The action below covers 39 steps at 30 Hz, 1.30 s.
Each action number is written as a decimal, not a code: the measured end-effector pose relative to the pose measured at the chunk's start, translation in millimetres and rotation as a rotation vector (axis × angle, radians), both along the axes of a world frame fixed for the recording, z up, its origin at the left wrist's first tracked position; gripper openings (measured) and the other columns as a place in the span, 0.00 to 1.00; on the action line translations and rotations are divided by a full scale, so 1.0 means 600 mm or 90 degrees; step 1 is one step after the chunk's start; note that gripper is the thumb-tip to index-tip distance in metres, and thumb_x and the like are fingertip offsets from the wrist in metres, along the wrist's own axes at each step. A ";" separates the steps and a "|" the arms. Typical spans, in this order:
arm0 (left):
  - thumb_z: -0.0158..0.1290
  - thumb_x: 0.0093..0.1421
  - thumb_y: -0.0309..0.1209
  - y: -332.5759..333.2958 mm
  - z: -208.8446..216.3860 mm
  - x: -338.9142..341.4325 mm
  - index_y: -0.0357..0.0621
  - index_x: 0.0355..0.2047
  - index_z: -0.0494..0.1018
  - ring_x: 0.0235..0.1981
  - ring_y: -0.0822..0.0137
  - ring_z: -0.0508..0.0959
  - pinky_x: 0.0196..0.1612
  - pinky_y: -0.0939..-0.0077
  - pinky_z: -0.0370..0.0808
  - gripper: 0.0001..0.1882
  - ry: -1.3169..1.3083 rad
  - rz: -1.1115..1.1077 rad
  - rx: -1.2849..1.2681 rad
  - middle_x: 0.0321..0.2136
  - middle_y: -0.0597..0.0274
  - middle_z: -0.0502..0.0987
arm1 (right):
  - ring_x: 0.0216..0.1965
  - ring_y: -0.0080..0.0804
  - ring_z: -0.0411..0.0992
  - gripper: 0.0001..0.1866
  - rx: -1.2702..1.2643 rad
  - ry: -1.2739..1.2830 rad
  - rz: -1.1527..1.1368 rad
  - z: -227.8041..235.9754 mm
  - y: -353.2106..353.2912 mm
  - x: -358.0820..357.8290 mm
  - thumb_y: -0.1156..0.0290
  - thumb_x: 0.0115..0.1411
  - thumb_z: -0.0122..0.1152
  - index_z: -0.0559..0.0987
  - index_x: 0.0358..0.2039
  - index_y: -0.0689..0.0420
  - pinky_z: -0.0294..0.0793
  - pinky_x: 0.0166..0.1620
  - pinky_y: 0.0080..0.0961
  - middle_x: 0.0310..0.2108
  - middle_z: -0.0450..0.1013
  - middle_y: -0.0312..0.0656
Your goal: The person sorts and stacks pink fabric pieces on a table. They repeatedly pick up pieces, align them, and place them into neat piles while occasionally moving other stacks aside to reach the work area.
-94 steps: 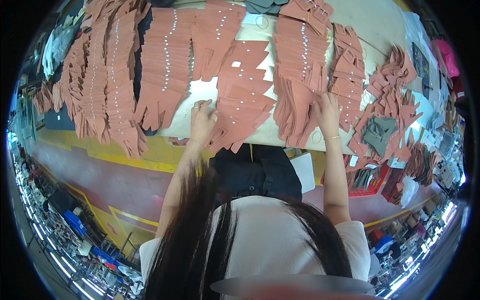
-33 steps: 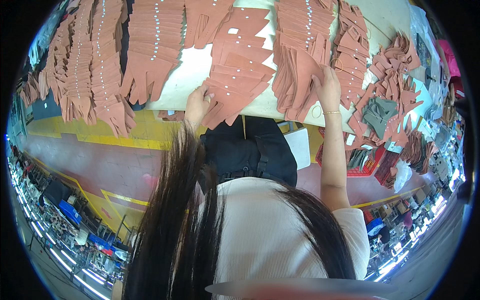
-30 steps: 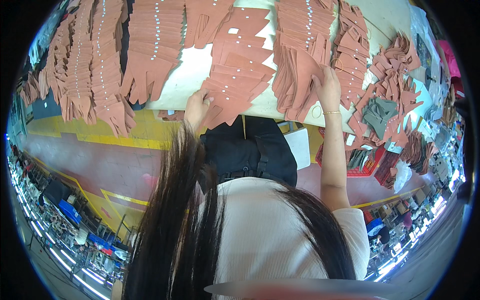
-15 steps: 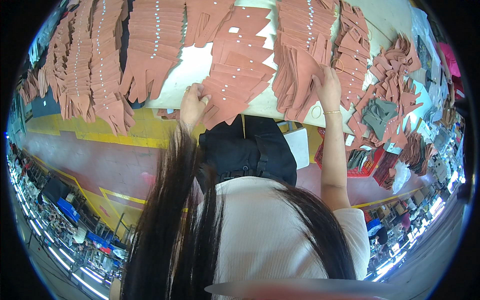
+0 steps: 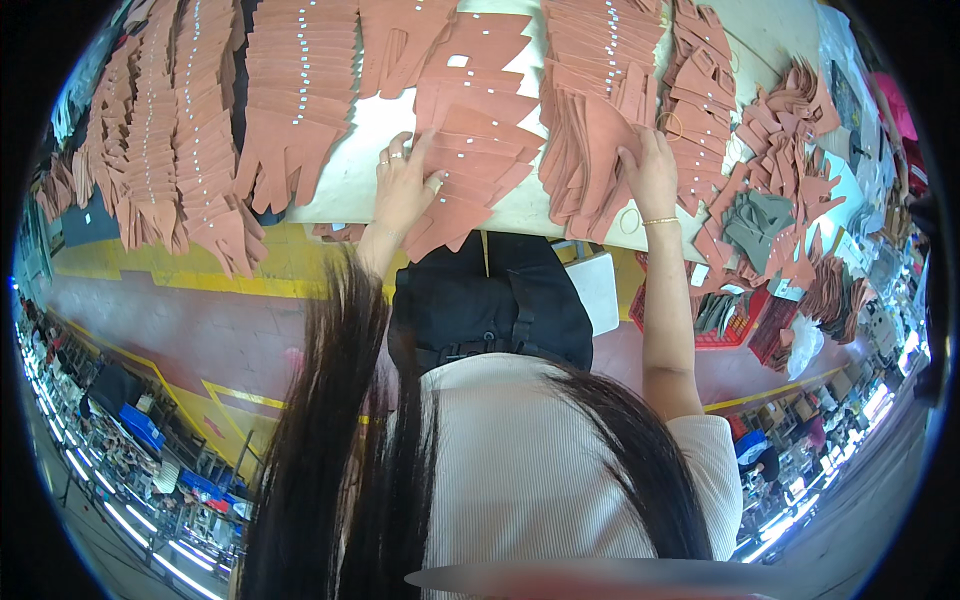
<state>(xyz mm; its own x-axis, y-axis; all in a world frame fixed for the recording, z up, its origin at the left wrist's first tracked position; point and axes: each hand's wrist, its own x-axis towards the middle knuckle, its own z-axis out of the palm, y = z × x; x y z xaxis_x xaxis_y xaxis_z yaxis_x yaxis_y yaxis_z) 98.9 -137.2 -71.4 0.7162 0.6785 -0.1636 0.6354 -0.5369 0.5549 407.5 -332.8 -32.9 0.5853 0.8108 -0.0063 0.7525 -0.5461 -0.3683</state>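
Observation:
My left hand (image 5: 405,192) lies at the left edge of a fanned row of reddish-brown cut pieces (image 5: 472,165), which look like leather and carry small white tags. Its fingers are stretched out and its thumb is spread over the nearest pieces. To the right, my right hand (image 5: 652,180) has its thumb and fingers at the edge of a stack of glove-shaped pieces (image 5: 590,150), pinching the edge of the top one. The fingertips there are partly hidden. Both rows rest on a pale table (image 5: 335,190).
More tagged rows of the same pieces (image 5: 295,110) cover the left of the table. At right are a loose heap (image 5: 785,130), grey-green pieces (image 5: 757,225) and rubber bands (image 5: 630,221). Below the table edge stand red crates (image 5: 735,335) and a white stool (image 5: 597,290).
My left hand has moved up and a little right along the middle row, its fingers stretching out. My right hand stays at the same stack. The whole view has shifted slightly.

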 end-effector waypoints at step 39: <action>0.56 0.48 0.22 0.049 0.025 0.023 0.39 0.32 0.70 0.33 0.48 0.78 0.39 0.61 0.73 0.10 -0.087 -0.127 -0.415 0.29 0.53 0.79 | 0.45 0.49 0.70 0.23 -0.002 0.016 -0.015 -0.005 0.000 -0.001 0.73 0.53 0.66 0.74 0.50 0.56 0.70 0.49 0.43 0.45 0.70 0.45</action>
